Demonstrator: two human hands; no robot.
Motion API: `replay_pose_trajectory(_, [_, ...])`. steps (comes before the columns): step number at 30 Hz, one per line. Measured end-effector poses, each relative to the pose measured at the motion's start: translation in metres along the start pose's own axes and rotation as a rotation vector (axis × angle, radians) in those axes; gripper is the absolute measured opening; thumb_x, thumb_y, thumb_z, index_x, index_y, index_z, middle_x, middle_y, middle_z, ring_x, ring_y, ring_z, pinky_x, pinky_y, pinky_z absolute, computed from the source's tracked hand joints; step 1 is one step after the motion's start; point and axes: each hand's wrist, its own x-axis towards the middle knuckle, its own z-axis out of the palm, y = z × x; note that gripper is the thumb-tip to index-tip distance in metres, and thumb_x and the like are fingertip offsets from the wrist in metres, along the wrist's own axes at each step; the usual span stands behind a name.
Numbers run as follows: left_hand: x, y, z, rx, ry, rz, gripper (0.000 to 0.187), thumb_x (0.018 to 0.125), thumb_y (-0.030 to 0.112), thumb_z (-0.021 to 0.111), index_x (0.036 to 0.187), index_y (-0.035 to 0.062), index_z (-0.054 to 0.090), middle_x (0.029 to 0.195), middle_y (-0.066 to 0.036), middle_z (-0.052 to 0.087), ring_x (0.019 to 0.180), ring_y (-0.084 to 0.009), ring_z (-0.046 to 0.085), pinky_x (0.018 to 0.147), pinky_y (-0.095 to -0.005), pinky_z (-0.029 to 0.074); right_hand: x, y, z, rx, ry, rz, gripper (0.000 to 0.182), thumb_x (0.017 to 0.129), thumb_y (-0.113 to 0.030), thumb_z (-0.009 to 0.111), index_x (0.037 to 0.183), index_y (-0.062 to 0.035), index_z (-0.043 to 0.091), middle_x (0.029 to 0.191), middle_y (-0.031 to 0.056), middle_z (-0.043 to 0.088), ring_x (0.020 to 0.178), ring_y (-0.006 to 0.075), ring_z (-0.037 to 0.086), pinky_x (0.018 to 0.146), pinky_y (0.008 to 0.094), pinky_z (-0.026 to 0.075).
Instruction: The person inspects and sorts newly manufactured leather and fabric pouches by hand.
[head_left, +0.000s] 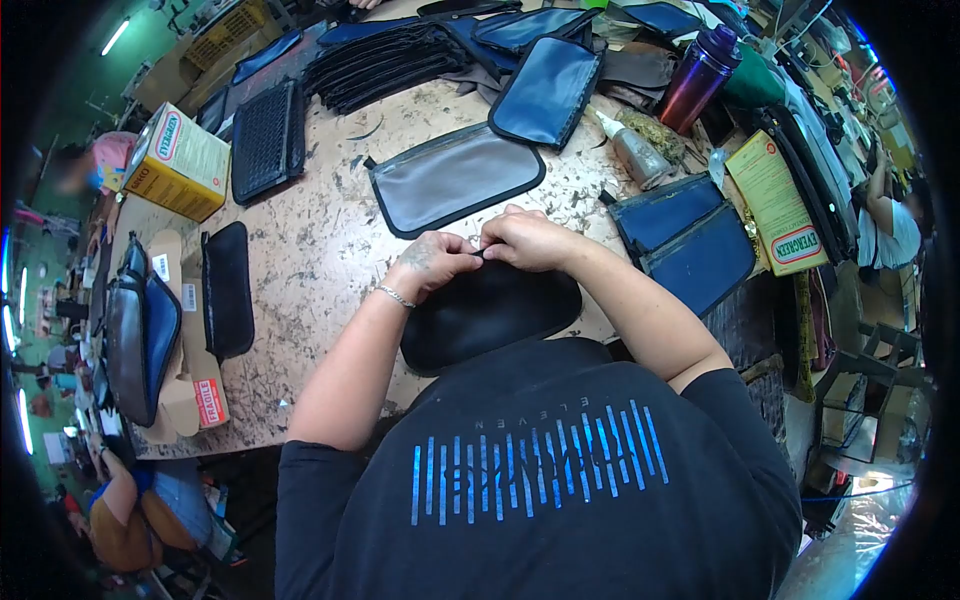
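A black pouch (490, 315) lies at the table's near edge, against the dark shirt. My left hand (435, 262), with a bracelet at its wrist, is closed in a pinch on the pouch's far edge. Right beside it, my right hand (525, 240) pinches the same edge, the fingertips of both hands almost meeting. The exact spot between the fingers is too small to make out. Just beyond the hands rests a grey pouch with black trim (455, 185). To the right lies a blue pouch with black trim (690, 245).
Stacked black pouches (385, 65) and another blue pouch (548, 90) lie at the back. Yellow cans (180, 165) stand left and right. A purple bottle (700, 80) and a glue bottle (635, 150) stand back right. A cardboard box (190, 340) is left. Other people sit nearby.
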Motion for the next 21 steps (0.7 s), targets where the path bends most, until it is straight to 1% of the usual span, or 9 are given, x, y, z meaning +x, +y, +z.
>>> replay_pose_trajectory(2, [-0.002, -0.002, 0.003, 0.024, 0.025, 0.053, 0.008, 0.071, 0.010, 0.064, 0.075, 0.0038, 0.061, 0.067, 0.003, 0.056, 0.060, -0.0047, 0.047, 0.054, -0.0176, 0.036, 0.001, 0.002, 0.002, 0.027, 0.006, 0.023, 0.021, 0.075, -0.027, 0.057, 0.087, -0.0106, 0.060, 0.090, 0.0073, 0.059, 0.096, 0.0262, 0.048, 0.081, 0.0422, 0.035])
replay_pose_trajectory(4, [-0.004, -0.004, 0.006, 0.166, 0.075, 0.174, 0.011, 0.071, 0.012, 0.063, 0.076, 0.0021, 0.060, 0.068, 0.002, 0.056, 0.061, -0.0045, 0.047, 0.054, -0.0188, 0.037, -0.001, -0.002, -0.001, 0.007, -0.007, 0.014, 0.021, 0.075, -0.028, 0.056, 0.087, -0.0104, 0.060, 0.090, 0.0076, 0.059, 0.096, 0.0267, 0.048, 0.081, 0.0424, 0.035])
replay_pose_trajectory(8, [-0.010, -0.001, 0.010, 0.275, 0.138, 0.264, 0.014, 0.071, 0.014, 0.062, 0.076, 0.0016, 0.060, 0.066, 0.002, 0.055, 0.059, -0.0049, 0.046, 0.054, -0.0206, 0.037, 0.000, -0.001, 0.001, -0.077, 0.017, -0.024, 0.024, 0.077, -0.030, 0.055, 0.088, -0.0099, 0.060, 0.089, 0.0090, 0.059, 0.094, 0.0278, 0.048, 0.080, 0.0430, 0.035])
replay_pose_trajectory(10, [-0.013, -0.001, 0.012, 0.259, 0.210, 0.399, 0.017, 0.069, 0.017, 0.062, 0.072, 0.0006, 0.059, 0.062, -0.008, 0.055, 0.059, -0.0140, 0.050, 0.056, -0.0270, 0.040, -0.002, -0.001, -0.003, -0.083, -0.007, -0.012, 0.024, 0.077, -0.031, 0.055, 0.087, -0.0098, 0.060, 0.088, 0.0095, 0.059, 0.094, 0.0276, 0.048, 0.080, 0.0424, 0.035])
replay_pose_trajectory(11, [-0.015, -0.002, 0.012, 0.259, 0.210, 0.397, 0.017, 0.069, 0.017, 0.062, 0.072, 0.0006, 0.059, 0.062, -0.008, 0.055, 0.059, -0.0140, 0.050, 0.056, -0.0270, 0.040, -0.002, -0.001, -0.005, -0.086, -0.033, -0.003, 0.025, 0.077, -0.032, 0.055, 0.087, -0.0098, 0.060, 0.087, 0.0099, 0.059, 0.094, 0.0274, 0.047, 0.080, 0.0418, 0.035])
replay_pose_trajectory(13, [-0.016, 0.000, 0.010, 0.292, 0.228, 0.386, 0.013, 0.070, 0.015, 0.064, 0.073, 0.0032, 0.059, 0.060, 0.003, 0.051, 0.057, -0.0053, 0.043, 0.053, -0.0219, 0.036, -0.006, 0.009, -0.013, -0.044, -0.033, 0.012, 0.025, 0.078, -0.032, 0.054, 0.086, -0.0097, 0.060, 0.085, 0.0101, 0.059, 0.094, 0.0270, 0.047, 0.080, 0.0403, 0.035])
replay_pose_trajectory(17, [-0.014, -0.002, 0.009, 0.233, 0.191, 0.309, 0.012, 0.071, 0.015, 0.064, 0.071, 0.0041, 0.057, 0.061, 0.004, 0.050, 0.058, -0.0046, 0.041, 0.053, -0.0207, 0.034, -0.018, 0.025, -0.025, 0.009, -0.015, 0.037, 0.026, 0.078, -0.034, 0.055, 0.085, -0.0094, 0.060, 0.083, 0.0098, 0.058, 0.092, 0.0272, 0.048, 0.079, 0.0383, 0.037])
replay_pose_trajectory(19, [-0.008, -0.005, 0.009, 0.083, 0.133, 0.247, 0.011, 0.073, 0.014, 0.062, 0.069, 0.0055, 0.057, 0.060, 0.006, 0.049, 0.057, -0.0037, 0.039, 0.052, -0.0193, 0.032, -0.021, 0.029, -0.028, 0.054, 0.001, 0.036, 0.027, 0.078, -0.034, 0.056, 0.085, -0.0086, 0.060, 0.082, 0.0110, 0.057, 0.090, 0.0275, 0.048, 0.078, 0.0364, 0.038])
replay_pose_trajectory(21, [-0.009, -0.003, 0.011, 0.019, 0.106, 0.213, 0.011, 0.074, 0.013, 0.062, 0.068, 0.0059, 0.057, 0.061, 0.006, 0.048, 0.056, -0.0034, 0.038, 0.052, -0.0188, 0.031, -0.021, 0.032, -0.031, 0.101, -0.021, 0.087, 0.024, 0.078, -0.031, 0.057, 0.083, -0.0076, 0.059, 0.080, 0.0136, 0.050, 0.086, 0.0253, 0.046, 0.076, 0.0304, 0.037])
